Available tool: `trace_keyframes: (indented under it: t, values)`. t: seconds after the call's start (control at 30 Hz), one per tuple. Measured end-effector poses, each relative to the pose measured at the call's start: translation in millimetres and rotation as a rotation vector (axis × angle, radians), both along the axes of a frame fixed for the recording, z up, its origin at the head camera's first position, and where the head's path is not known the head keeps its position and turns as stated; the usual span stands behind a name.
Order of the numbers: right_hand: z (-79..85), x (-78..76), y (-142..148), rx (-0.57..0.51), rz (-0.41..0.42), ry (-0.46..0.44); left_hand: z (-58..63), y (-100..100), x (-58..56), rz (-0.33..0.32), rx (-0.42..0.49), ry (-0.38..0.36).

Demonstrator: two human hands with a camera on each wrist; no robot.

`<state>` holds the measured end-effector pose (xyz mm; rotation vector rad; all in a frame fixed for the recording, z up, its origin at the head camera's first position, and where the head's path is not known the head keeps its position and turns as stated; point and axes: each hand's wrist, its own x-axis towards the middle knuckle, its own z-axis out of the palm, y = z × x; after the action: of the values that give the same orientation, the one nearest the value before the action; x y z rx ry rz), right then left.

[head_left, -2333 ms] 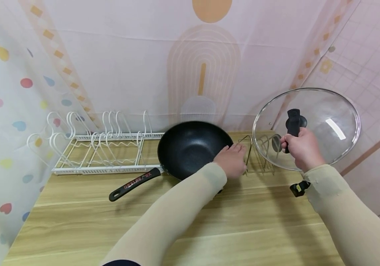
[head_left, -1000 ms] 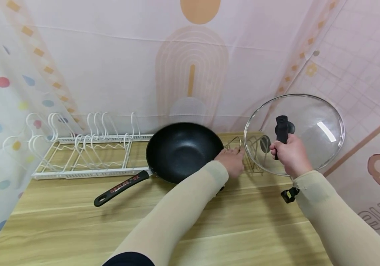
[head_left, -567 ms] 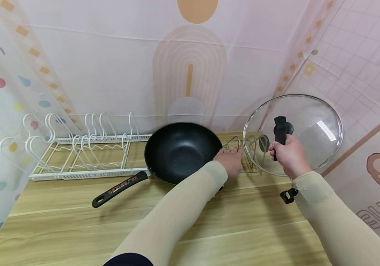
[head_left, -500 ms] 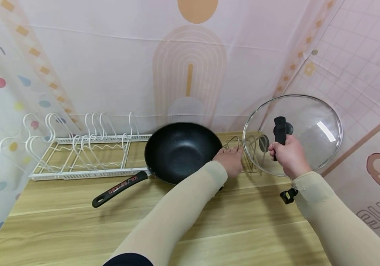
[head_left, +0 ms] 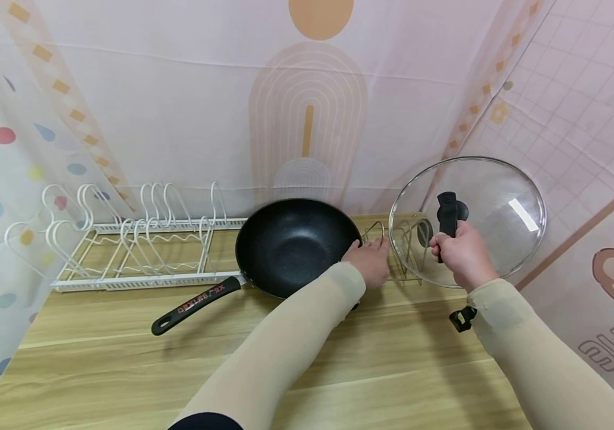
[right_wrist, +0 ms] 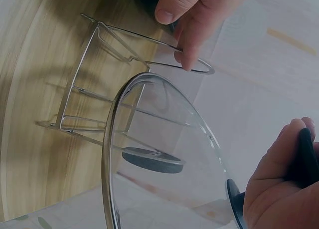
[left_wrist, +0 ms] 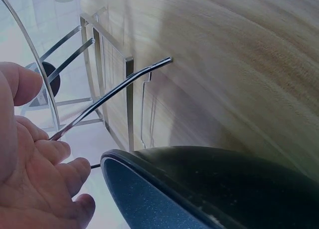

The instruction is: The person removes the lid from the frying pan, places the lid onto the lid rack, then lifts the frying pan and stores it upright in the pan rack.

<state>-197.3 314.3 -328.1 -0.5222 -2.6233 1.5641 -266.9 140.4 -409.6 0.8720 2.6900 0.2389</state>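
My right hand grips the black handle of a large clear glass lid with a metal rim, held tilted up on the right. The lid's lower edge is at the small wire rack; in the right wrist view its rim crosses in front of the rack's bars. With curled fingers, my left hand holds the rack's near loop. Just left of that hand leans a black wok, its long handle pointing to the front left.
A white dish rack with upright curved prongs stands at the back left, reaching to the wok. A dark round disc sits at the wire rack's far end. Patterned curtains hang behind and beside the wooden table.
My left hand has gone from a blurred motion beside the wok to the wire rack's loop. The lid has shifted slightly down and left with my right hand. The head view has also shifted.
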Motion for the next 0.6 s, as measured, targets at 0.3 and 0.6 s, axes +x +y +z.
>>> trace_keyframes:
  t: [0.3,0.6]
  values:
    - [-9.1,-4.1,-4,-0.024,0.024,0.033,-0.2,-2,1.3,0.005,0.001,-0.003]
    - [-15.8,-6.0,-10,0.025,0.030,0.009,-1.8,-4,2.6,-0.003,-0.022,0.033]
